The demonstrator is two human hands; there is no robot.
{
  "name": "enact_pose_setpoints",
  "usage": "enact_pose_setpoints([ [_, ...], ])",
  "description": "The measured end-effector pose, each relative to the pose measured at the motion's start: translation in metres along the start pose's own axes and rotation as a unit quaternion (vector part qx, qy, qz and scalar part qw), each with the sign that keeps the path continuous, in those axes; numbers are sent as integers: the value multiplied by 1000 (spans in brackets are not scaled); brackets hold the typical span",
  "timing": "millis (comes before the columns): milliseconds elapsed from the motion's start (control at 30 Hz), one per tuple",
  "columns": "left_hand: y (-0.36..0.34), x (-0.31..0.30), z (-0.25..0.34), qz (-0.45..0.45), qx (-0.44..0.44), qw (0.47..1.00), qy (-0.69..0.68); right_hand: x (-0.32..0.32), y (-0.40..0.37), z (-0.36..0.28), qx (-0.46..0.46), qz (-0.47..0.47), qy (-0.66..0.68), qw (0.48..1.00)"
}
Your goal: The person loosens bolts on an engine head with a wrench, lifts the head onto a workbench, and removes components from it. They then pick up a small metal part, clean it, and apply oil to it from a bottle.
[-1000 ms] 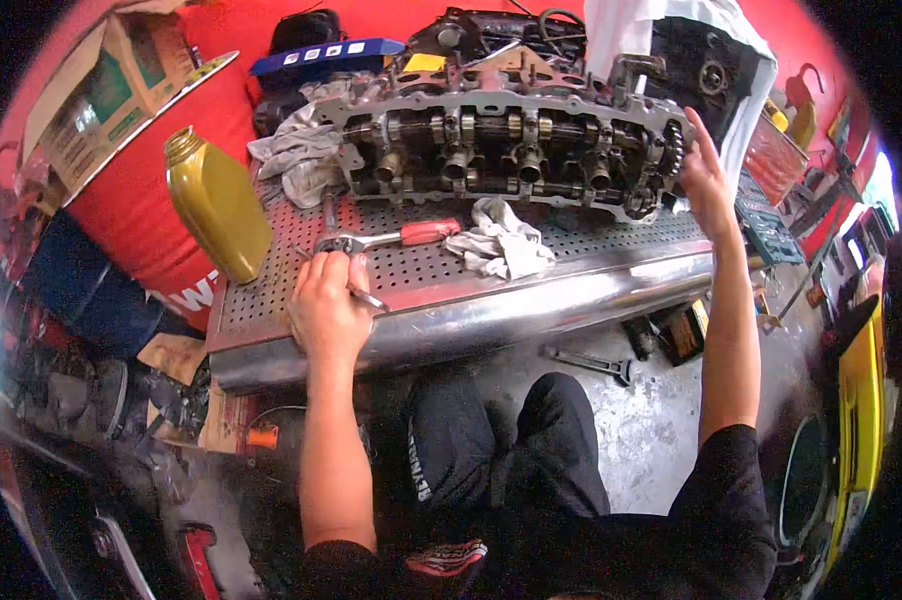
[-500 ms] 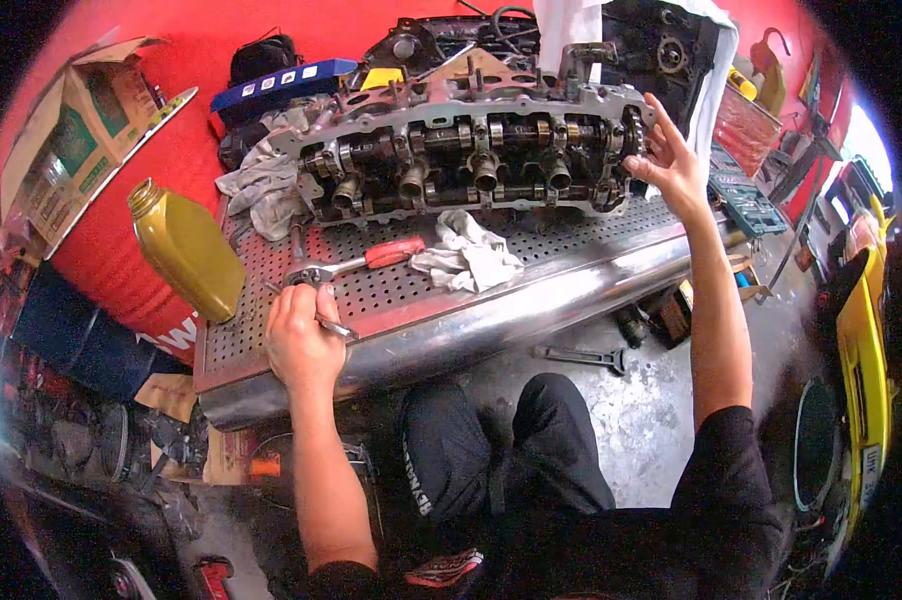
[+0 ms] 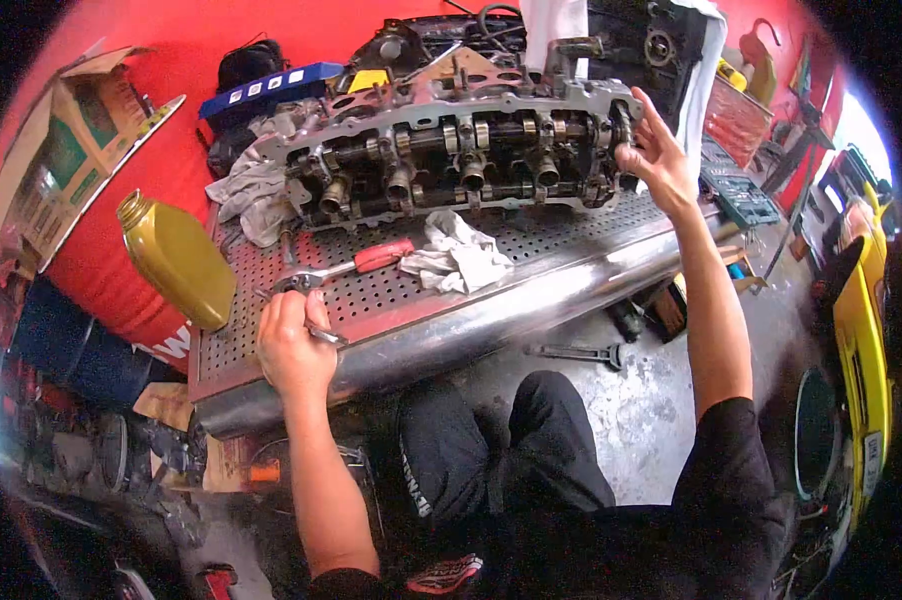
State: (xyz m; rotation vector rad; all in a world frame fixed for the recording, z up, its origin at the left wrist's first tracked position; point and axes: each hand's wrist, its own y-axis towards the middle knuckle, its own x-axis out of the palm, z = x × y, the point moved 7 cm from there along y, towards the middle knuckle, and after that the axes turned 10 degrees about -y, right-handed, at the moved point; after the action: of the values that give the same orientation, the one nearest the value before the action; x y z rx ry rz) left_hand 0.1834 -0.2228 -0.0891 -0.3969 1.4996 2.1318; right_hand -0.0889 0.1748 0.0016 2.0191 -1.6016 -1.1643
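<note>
A long metal cylinder head [image 3: 441, 155] stands on its side on the perforated metal bench [image 3: 346, 310], its camshafts facing me. My right hand [image 3: 663, 170] grips its right end, thumb on the near face and fingers reaching around the back edge. My left hand [image 3: 299, 345] is closed around a slim metal tool, probably a wrench [image 3: 326, 336], above the bench's front left part; most of it is hidden in my fist. Just beyond that hand lies a ratchet with a red handle [image 3: 383, 254]. Beside the ratchet is a crumpled white rag [image 3: 456, 255].
A gold oil bottle [image 3: 176, 262] stands at the bench's left, near a red drum [image 3: 101, 270]. Grey rags [image 3: 256, 195] and a blue tray [image 3: 271, 88] are behind. A socket set [image 3: 741, 195] lies open at right. A dark metal part [image 3: 581, 354] rests on the floor.
The view has shifted slightly, so the bench and its contents appear a little further left. Both hands keep their holds; the left fist has turned slightly with the tool.
</note>
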Motion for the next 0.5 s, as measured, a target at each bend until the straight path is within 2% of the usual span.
enact_pose_setpoints([
  [100, 1, -2, 3, 10, 10, 1000, -12, -5, 12, 0, 53, 75, -57, 994],
  [167, 1, -2, 4, 19, 11, 1000, -13, -9, 13, 10, 92, 62, -29, 993],
  [267, 2, -2, 5, 16, 13, 1000, -7, -11, 10, 27, 63, 12, 48, 997],
  [333, 2, -1, 4, 13, 7, 1000, -13, 0, -1, -6, -10, 9, -7, 1000],
  [367, 2, -1, 4, 10, 6, 1000, -17, -3, -1, -3, 22, -10, -10, 1000],
  [467, -1, 3, -5, 3, -15, 1000, -24, -6, 1, 4, 15, -9, -42, 999],
  [500, 0, 4, -8, -1, -26, 999, -30, -5, -1, -8, 33, 25, -47, 998],
])
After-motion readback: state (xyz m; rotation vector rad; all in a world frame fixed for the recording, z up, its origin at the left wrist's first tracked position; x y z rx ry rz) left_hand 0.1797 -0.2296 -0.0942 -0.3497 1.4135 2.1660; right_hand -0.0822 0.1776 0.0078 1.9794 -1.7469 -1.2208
